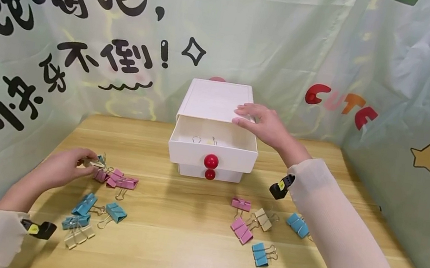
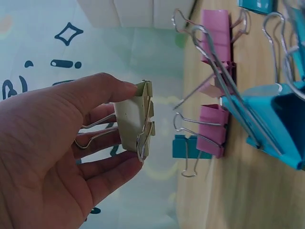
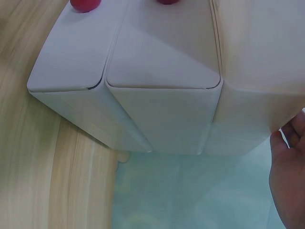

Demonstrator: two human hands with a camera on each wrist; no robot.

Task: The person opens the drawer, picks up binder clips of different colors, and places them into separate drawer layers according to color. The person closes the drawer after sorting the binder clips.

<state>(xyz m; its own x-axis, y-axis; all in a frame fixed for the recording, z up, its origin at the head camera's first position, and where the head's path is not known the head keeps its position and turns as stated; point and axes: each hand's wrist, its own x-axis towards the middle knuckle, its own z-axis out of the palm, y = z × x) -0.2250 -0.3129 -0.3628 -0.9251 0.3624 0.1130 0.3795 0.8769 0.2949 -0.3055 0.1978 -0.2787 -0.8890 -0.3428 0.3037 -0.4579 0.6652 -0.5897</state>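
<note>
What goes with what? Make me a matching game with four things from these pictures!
Things:
1. Left hand
2. Right hand
3. Top drawer
4. Knobs

Colours, places and states:
A. Pulled out
B. Holding a cream clip
C. Red
D. At the top of the white box

Right pairs: 1-B, 2-D, 3-A, 4-C

Drawer box (image 1: 217, 101): plain white
Knobs (image 1: 211, 161): glossy red
Held clip (image 2: 131, 121): cream and silver
Lower-left clips (image 1: 84, 204): pink, blue, cream
Lower-right clips (image 1: 242, 231): pink, blue, cream
Surface (image 1: 181, 241): light-brown woodgrain
Backdrop (image 1: 257, 28): pale green, black-lettered at upper left
Sleeves (image 1: 348, 249): off-white
</note>
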